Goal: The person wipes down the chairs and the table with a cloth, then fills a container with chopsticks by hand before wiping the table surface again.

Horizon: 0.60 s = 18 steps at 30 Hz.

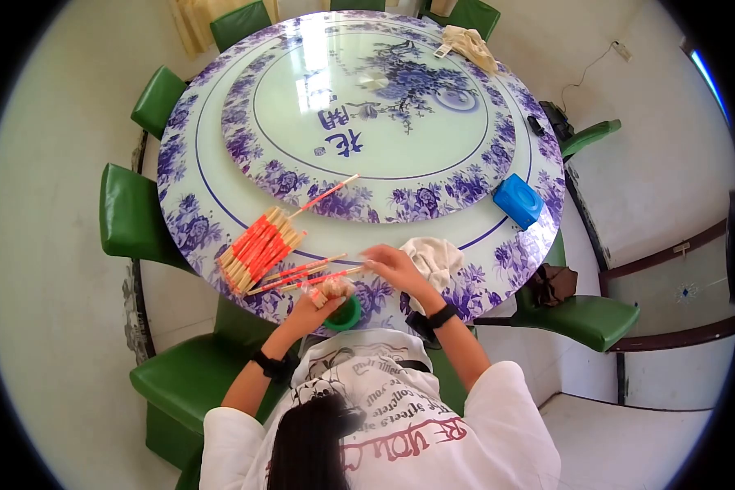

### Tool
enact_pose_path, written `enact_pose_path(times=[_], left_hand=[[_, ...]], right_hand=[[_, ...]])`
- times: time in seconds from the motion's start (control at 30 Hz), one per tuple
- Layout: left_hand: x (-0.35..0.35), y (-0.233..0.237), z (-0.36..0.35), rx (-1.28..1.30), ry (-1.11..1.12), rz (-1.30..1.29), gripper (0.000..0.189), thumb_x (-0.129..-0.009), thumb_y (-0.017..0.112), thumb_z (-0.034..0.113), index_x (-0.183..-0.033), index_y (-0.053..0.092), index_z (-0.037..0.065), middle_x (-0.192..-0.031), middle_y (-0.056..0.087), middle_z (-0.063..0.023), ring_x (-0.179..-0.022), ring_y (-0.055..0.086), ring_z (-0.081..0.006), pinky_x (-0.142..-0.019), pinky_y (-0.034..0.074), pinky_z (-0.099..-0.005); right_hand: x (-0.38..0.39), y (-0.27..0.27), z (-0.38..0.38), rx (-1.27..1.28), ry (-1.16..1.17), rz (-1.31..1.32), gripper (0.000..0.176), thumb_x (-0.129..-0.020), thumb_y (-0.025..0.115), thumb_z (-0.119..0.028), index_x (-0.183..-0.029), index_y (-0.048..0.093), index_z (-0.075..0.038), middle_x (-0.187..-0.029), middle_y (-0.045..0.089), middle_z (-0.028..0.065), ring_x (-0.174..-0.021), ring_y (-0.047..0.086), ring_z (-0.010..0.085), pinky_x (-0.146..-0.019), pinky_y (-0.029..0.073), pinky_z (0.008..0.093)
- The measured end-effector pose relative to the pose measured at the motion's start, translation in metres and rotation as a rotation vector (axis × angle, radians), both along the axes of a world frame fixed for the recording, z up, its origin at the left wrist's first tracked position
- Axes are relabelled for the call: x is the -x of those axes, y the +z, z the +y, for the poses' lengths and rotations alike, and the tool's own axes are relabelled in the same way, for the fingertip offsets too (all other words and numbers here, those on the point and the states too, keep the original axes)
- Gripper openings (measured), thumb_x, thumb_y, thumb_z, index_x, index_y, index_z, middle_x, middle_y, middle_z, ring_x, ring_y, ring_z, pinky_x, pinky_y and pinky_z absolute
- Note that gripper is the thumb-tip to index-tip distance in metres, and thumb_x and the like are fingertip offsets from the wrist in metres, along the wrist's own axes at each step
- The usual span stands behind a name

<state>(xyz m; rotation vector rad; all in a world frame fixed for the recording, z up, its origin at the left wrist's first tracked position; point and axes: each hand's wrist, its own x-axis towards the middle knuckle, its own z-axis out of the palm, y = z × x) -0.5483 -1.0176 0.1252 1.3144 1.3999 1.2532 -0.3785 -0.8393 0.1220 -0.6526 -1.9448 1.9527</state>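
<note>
My left hand (309, 314) is closed round a short bundle of pale sticks (331, 291) that look like chopsticks, with clear wrap and some red about them. At the tip of a red-banded wooden chopstick (335, 275), the fingers of my right hand (390, 266) are pinched together. A couple more chopsticks lie alongside it. To the left is a pile of red-wrapped chopsticks (261, 247), and one single chopstick (322, 193) lies apart, reaching over the turntable edge. Just below my left hand sits a green round container (345, 314), partly hidden.
The round table (189, 171) has a purple flower pattern and a glass turntable (302, 139). A white cloth (433, 260) lies right of my right hand. Farther right stands a blue box (518, 202). A beige cloth bag (469, 46) lies at the far edge. Green chairs (131, 211) surround the table.
</note>
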Motion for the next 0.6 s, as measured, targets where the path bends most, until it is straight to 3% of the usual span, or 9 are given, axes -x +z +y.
enact_pose_path(times=[0.1,0.13,0.2,0.23,0.27,0.37,0.47,0.6], left_hand=[[-0.003,-0.01,-0.001,0.075,-0.006,-0.066,0.02,-0.091,0.056,0.011,-0.11,0.058,0.005,-0.09,0.061,-0.0015,-0.08,0.054,-0.01,-0.073,0.045,-0.0254],[-0.001,-0.014,-0.002,0.127,-0.023,-0.044,0.019,-0.092,0.056,0.011,-0.11,0.058,0.006,-0.093,0.06,-0.0011,-0.083,0.054,-0.01,-0.075,0.044,-0.0251],[-0.001,-0.006,0.0,0.222,-0.041,0.011,0.018,-0.092,0.055,0.009,-0.11,0.057,0.006,-0.098,0.059,-0.0026,-0.088,0.054,-0.0118,-0.079,0.044,-0.0263],[-0.003,-0.007,0.002,0.142,-0.029,0.032,0.019,-0.092,0.055,0.011,-0.111,0.057,0.005,-0.097,0.06,-0.0034,-0.086,0.055,-0.0118,-0.078,0.045,-0.0264],[-0.004,-0.012,0.003,0.062,-0.015,0.054,0.021,-0.092,0.055,0.012,-0.112,0.058,0.004,-0.095,0.062,-0.0042,-0.084,0.056,-0.0118,-0.077,0.045,-0.0265],[-0.004,-0.011,0.0,0.033,0.002,0.068,0.024,-0.093,0.054,0.015,-0.114,0.058,0.004,-0.098,0.064,-0.0083,-0.086,0.059,-0.0158,-0.079,0.046,-0.0287],[-0.005,-0.007,-0.001,0.082,0.005,0.077,0.024,-0.092,0.054,0.015,-0.114,0.058,0.004,-0.1,0.064,-0.0113,-0.089,0.06,-0.0208,-0.081,0.046,-0.0307],[-0.007,-0.003,0.002,0.004,0.014,0.083,0.019,-0.091,0.055,0.01,-0.108,0.058,0.002,-0.094,0.061,-0.0045,-0.084,0.055,-0.014,-0.076,0.045,-0.0285]], right_hand=[[0.018,-0.052,0.0,-0.722,0.001,-0.048,0.048,-0.085,0.065,-0.022,-0.125,0.049,-0.002,-0.116,0.056,0.0202,-0.11,0.055,0.0297,-0.093,0.045,0.0376],[0.028,-0.064,-0.002,-0.754,0.134,-0.095,0.055,-0.079,0.068,-0.018,-0.127,0.048,-0.004,-0.129,0.046,0.0218,-0.12,0.045,0.0361,-0.097,0.042,0.0424],[0.057,-0.109,-0.009,-0.89,0.149,-0.048,0.057,-0.075,0.069,-0.014,-0.127,0.048,-0.005,-0.129,0.046,0.0204,-0.121,0.044,0.0369,-0.099,0.04,0.0421],[0.069,-0.124,-0.011,-0.959,0.161,-0.02,0.058,-0.073,0.069,-0.012,-0.127,0.048,-0.006,-0.129,0.046,0.0197,-0.121,0.044,0.0373,-0.099,0.04,0.042],[0.079,-0.129,-0.012,-1.061,0.137,-0.021,0.054,-0.08,0.058,-0.018,-0.131,0.045,-0.008,-0.128,0.046,0.0205,-0.118,0.045,0.0394,-0.099,0.038,0.0414],[0.104,-0.137,-0.015,-1.343,0.112,0.053,0.039,-0.081,0.057,-0.016,-0.118,0.051,-0.007,-0.121,0.049,0.0167,-0.113,0.049,0.0328,-0.095,0.042,0.039],[0.119,-0.118,-0.019,-1.217,0.505,-0.201,0.028,-0.082,0.055,-0.022,-0.105,0.053,-0.006,-0.114,0.054,0.0171,-0.105,0.054,0.032,-0.086,0.045,0.0374],[0.113,-0.127,-0.019,-1.188,0.525,-0.235,0.019,-0.082,0.055,-0.022,-0.092,0.054,-0.006,-0.095,0.059,0.0127,-0.093,0.058,0.0295,-0.075,0.047,0.0386]])
